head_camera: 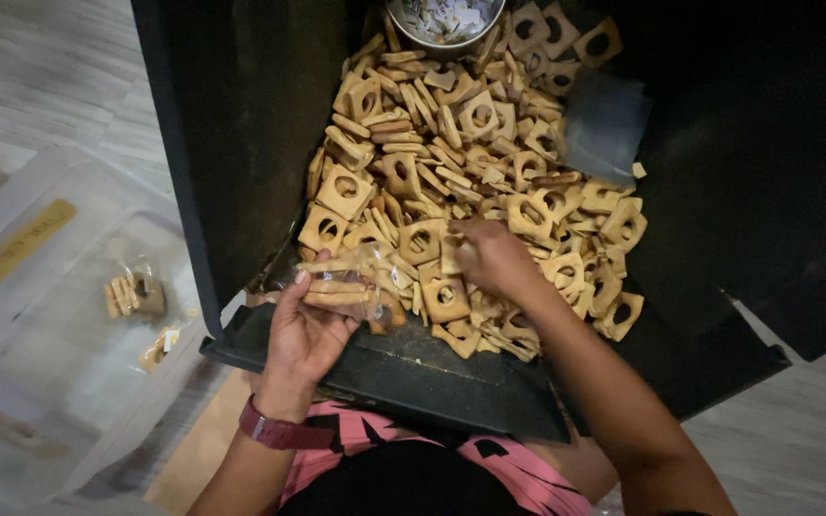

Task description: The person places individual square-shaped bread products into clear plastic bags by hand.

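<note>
Wood pieces [470, 172] in tray [241, 143]; bowl [444, 24] behind, bin [40, 287] to left.

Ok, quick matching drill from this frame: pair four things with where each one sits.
Things:
1. left hand
2. right hand
3. metal bowl
4. filled packets

Places:
A. in the clear bin on the floor, left
B. top of the pile, far edge of the black tray
C. holding a clear bag with wooden pieces inside
D. on the heap of square wooden pieces, picking

Pairs: 1-C, 2-D, 3-B, 4-A
</note>
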